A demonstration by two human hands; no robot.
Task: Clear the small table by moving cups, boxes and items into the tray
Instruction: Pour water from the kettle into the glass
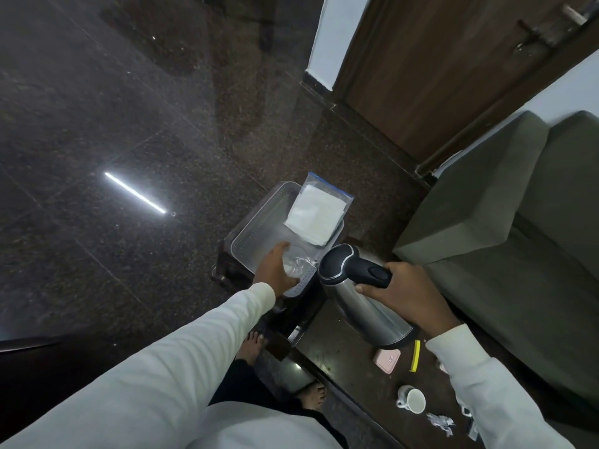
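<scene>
Both arms wear long, loose sleeves of pale off-white cloth with soft diagonal folds; the left sleeve (155, 361) ends in a plain cuff at the wrist just short of the tray (259, 222), leaving the left hand (275, 267) bare; the right sleeve (486, 390), on the side away from the tray, ends likewise, leaving the right hand (408, 296) bare. Below the tray, the torso shows the same pale cloth over dark trousers; both feet (256, 346) are bare.

On the small table (350, 367) I count one steel kettle (363, 306), one white cup (411, 399), one pink box (386, 360) and one yellow strip (415, 355). Beyond the table, one tray (259, 222) holds one clear glass (296, 264) and one bagged white cloth (319, 213).
</scene>
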